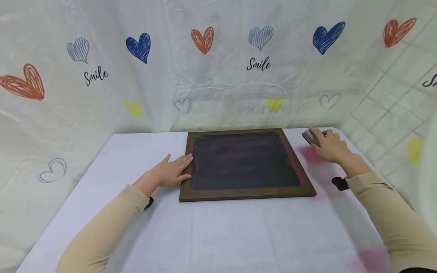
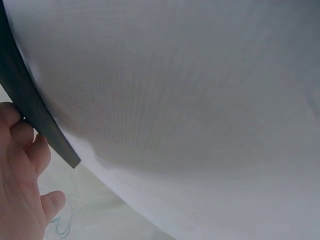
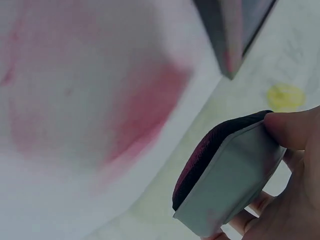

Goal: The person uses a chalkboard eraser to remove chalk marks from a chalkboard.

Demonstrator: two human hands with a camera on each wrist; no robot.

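A chalkboard [image 1: 246, 161] in a brown wooden frame lies on the white-covered table, its dark surface smudged with faint pink along the right and left edges. My left hand [image 1: 173, 170] rests with spread, straight fingers on the frame's left side; in the left wrist view the fingertips meet the frame edge [image 2: 35, 105]. Right of the board, my right hand [image 1: 330, 146] grips a chalkboard eraser [image 1: 310, 136] by its grey body. In the right wrist view the eraser [image 3: 230, 175] shows a dark felt pad with pink dust, tilted and held up off the cloth.
Pink smears [image 1: 312, 154] mark the tablecloth right of the board, and another pink patch [image 1: 372, 259] lies near the front right. Behind the table hangs a white curtain [image 1: 225, 76] printed with hearts and "Smile". The table's right edge runs close beside my right arm.
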